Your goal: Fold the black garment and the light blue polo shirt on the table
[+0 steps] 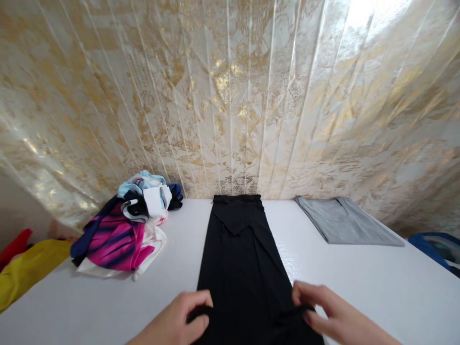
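Black trousers lie lengthwise down the middle of the white table, with the waistband at the far edge and a pointed flap of cloth just below it. My left hand pinches the near left edge of the trousers between thumb and fingers. On the other side my right hand grips a bunched fold along the near right edge. The near end of the cloth runs out of the bottom of the view.
A crumpled pile of mixed clothes sits at the left of the white table. A folded grey shirt lies at the back right. Yellow cloth and a blue item show beyond the sides. A shiny gold-patterned curtain hangs behind.
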Motion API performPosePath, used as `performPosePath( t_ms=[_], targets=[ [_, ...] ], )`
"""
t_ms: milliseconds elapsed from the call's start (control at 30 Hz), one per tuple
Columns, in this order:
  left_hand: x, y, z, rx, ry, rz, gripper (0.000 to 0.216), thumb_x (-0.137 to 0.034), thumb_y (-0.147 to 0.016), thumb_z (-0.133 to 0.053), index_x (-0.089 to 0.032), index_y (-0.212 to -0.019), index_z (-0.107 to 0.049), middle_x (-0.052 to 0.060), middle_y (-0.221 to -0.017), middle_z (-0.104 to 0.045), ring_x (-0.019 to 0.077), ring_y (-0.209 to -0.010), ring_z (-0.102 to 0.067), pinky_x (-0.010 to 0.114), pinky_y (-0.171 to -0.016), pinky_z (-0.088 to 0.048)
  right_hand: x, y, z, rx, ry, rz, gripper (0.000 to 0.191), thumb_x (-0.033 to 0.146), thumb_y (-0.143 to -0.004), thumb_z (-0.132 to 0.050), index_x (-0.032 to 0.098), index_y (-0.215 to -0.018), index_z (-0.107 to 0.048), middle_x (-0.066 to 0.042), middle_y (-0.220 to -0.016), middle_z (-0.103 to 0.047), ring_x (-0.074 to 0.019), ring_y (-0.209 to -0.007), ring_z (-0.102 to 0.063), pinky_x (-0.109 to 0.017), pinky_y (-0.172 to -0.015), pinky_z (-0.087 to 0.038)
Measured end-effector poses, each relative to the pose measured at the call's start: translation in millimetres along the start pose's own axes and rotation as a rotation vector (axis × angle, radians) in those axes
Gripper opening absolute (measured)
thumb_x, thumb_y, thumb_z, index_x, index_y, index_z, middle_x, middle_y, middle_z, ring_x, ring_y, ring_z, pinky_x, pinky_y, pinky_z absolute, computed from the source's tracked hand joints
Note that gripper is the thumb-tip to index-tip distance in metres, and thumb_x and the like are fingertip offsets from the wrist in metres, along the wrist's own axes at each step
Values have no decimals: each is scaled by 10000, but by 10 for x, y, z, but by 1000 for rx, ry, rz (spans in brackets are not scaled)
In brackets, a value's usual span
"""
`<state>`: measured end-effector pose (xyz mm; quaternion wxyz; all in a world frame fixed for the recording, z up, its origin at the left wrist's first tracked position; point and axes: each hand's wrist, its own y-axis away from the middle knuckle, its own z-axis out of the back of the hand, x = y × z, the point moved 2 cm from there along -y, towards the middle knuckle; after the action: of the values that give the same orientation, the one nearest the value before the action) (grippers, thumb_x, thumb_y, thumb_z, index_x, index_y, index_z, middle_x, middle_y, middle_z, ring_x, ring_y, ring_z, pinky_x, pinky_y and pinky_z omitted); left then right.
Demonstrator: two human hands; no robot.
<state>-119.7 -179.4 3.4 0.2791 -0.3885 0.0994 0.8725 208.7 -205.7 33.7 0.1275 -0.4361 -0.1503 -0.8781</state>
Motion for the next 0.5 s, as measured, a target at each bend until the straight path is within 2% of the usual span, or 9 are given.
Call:
performPosePath(
  t_ms=[67, 100, 167, 233, 300, 367, 500],
  targets=[
    [32, -414, 157, 73, 371, 222, 218, -381, -801, -545, -181, -839, -625, -13, -784, -630, 166, -756, -577, 216, -668, -439, 10, -421, 226, -42, -184, 19, 77, 280, -681, -495, 223, -729, -475, 22, -678, -522, -143, -652, -477, -245, -597, -386],
    [57, -632, 235, 34, 504, 304, 244, -409, -775, -574, -179, -844, -617, -12, -775, -621, 167, -745, -572, 221, -658, -431, -22, -638, 317, -81, -239, 11, 106, 301, -676, -507, 222, -738, -475, 32, -655, -495, -135, -630, -462, -240, -580, -375],
    [131, -1022, 345, -28, 658, 407, 324, -473, -711, -646, -177, -836, -601, -15, -732, -598, 165, -716, -564, 219, -622, -413, -153, -1034, 428, -169, -272, -62, 179, 389, -725, -502, 220, -784, -494, 39, -645, -458, -131, -606, -456, -235, -541, -366],
    [238, -1284, 386, -57, 691, 452, 416, -558, -697, -649, -176, -848, -583, -18, -705, -580, 158, -676, -561, 219, -588, -401, -330, -1314, 444, -232, -234, -159, 273, 462, -757, -487, 219, -877, -514, 39, -662, -448, -136, -590, -466, -238, -500, -373],
    [366, -1386, 360, -63, 692, 481, 502, -613, -695, -641, -177, -931, -564, -9, -728, -588, 161, -667, -573, 224, -571, -401, -485, -1443, 399, -273, -163, -199, 361, 477, -764, -496, 217, -1015, -500, 36, -701, -476, -138, -573, -488, -245, -476, -381],
    [488, -1367, 296, -88, 701, 476, 602, -598, -675, -680, -185, -1081, -515, 12, -809, -621, 179, -725, -605, 241, -603, -427, -582, -1439, 334, -312, -80, -172, 453, 435, -756, -529, 218, -1145, -452, 26, -757, -523, -140, -585, -524, -259, -507, -414],
    [604, -1246, 183, -193, 686, 345, 797, -471, -668, -735, -179, -1303, -351, 58, -957, -655, 235, -880, -634, 309, -755, -468, -624, -1257, 208, -328, 16, -105, 584, 343, -761, -536, 227, -1305, -358, -3, -838, -615, -170, -665, -596, -318, -648, -487]
  ],
)
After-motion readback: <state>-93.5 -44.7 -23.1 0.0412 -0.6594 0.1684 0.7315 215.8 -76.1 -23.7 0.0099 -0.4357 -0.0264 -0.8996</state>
